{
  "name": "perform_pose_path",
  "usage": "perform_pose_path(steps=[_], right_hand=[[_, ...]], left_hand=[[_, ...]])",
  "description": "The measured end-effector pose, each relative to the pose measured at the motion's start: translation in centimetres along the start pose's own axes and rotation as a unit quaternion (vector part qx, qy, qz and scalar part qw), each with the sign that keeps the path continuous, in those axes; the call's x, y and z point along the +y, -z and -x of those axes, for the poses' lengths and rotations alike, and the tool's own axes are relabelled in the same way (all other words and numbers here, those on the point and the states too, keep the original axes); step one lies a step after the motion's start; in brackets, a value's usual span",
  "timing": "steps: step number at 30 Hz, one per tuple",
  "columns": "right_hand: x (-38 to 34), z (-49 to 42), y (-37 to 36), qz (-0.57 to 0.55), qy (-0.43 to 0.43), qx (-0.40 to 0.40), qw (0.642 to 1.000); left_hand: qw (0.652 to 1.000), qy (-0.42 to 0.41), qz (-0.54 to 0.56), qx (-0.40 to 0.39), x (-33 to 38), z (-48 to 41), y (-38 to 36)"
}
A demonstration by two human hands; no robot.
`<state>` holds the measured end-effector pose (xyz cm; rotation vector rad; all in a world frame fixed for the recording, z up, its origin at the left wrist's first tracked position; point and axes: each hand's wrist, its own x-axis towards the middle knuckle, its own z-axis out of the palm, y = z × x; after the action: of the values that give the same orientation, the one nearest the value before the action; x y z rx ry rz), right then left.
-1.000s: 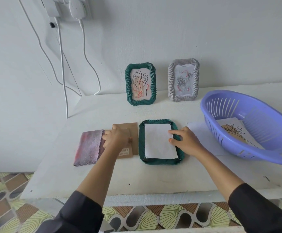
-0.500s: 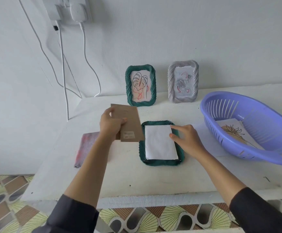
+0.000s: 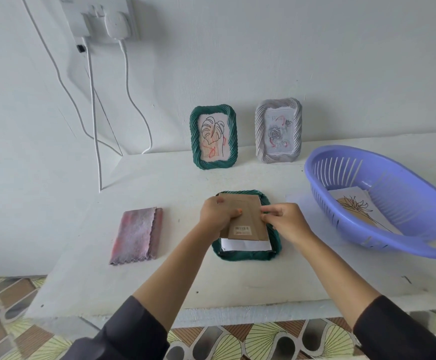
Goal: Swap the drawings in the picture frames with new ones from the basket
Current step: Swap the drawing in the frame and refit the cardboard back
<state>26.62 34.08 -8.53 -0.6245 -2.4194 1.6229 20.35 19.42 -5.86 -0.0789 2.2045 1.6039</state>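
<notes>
Over ribbed green frame [image 3: 245, 255], flat rectangular cardboard backing [image 3: 250, 220].

A dark green frame [image 3: 245, 255] lies face down on the desk [image 3: 159, 183], white paper [image 3: 248, 246] showing in its back and a brown backing board [image 3: 248, 219] held tilted over it. Further back, a second green frame [image 3: 194, 141] with a leaf drawing [image 3: 213, 137] and a grey frame [image 3: 259, 136] with a rose drawing [image 3: 277, 133] stand upright. The purple basket [image 3: 403, 203] on the right holds a flower drawing [image 3: 354, 206].
</notes>
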Motion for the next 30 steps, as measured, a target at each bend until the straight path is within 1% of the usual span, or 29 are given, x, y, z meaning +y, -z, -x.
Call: perform_pose_path(steps=[3, 8, 16, 24, 30], right_hand=[[0.1, -0.1, -0.1, 0.002, -0.013, 0.005, 1.0], [0.0, 0.0, 0.0, 0.0, -0.017, 0.007, 1.0], [-0.1, -0.1, 0.0, 0.009, -0.026, 0.018, 0.999], [-0.1, -0.2, -0.1, 0.021, -0.041, 0.02, 0.999], [-0.3, -0.3, -0.2, 0.064, -0.044, 0.02, 0.997]], left_hand=[[0.999, -0.008, -0.03, 0.005, -0.1, -0.2, -0.4], [1.0, 0.009, -0.024, 0.0, -0.2, -0.5, -0.8], [0.998, -0.013, -0.067, 0.009, -0.2, -0.5, -1.0], [0.983, -0.059, -0.172, 0.01, -0.7, -0.7, -1.0], [0.956, -0.089, -0.278, 0.035, -1.0, -0.7, -1.0]])
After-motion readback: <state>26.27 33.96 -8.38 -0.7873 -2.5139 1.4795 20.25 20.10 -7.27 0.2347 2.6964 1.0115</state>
